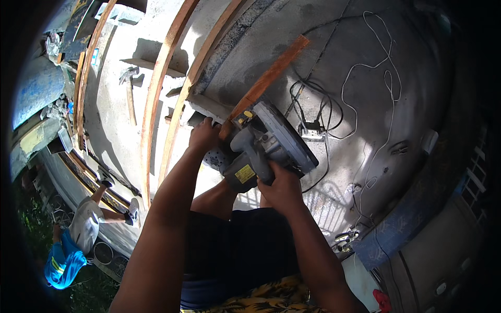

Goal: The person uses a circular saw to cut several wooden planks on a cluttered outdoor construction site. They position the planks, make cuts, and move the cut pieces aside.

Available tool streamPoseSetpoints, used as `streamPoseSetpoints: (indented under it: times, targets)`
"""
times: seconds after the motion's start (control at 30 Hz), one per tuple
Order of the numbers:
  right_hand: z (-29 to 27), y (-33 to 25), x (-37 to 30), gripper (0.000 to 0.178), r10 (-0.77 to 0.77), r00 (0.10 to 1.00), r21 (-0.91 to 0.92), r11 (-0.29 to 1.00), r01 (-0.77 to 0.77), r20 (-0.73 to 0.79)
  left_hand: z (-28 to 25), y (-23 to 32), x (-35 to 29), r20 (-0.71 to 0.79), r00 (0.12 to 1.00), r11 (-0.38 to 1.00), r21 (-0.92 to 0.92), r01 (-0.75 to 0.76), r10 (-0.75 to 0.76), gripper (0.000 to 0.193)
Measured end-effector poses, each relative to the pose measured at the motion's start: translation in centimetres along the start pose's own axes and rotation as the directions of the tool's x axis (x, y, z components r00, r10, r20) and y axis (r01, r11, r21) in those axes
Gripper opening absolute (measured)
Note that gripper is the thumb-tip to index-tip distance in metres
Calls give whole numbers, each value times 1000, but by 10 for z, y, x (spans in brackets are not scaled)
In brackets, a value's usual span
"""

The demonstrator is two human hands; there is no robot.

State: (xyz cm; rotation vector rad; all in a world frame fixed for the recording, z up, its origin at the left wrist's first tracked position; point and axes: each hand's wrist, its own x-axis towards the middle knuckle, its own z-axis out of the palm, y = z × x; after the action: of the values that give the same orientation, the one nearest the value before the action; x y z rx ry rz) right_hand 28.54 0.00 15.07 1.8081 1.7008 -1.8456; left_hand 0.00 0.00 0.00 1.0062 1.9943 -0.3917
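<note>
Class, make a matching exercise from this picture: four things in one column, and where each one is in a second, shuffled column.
Things:
1. circular saw
2. hammer
3. white cable
4. wooden strip

Places:
A. lying on the concrete, far left
B. looped on the concrete, right
C. gripped by the right hand
D. held down by the left hand, under the saw's front

Pairs: 1-C, 2-A, 3-B, 4-D

The saw sits on the near end of a plank, cables on the floor to its right, a hammer well left beyond two long strips.
</note>
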Motion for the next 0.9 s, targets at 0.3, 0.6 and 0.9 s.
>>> streamPoseSetpoints:
  times: [0.3,0.6,0.9]
  targets:
    - [30,-31,50,39,-14,999,-196,980,23,46,-114,95,-72,-166,528,546,89,-833,833,91]
    - [51,-53,69,37,-64,997,-226,973,55,-33,-84,193,-20,607,372,338,175,-925,702,88]
    - [62,-65,58,22,-74,966,-160,987,35,-247,-83,217,-60,731,300,120,288,-950,613,77]
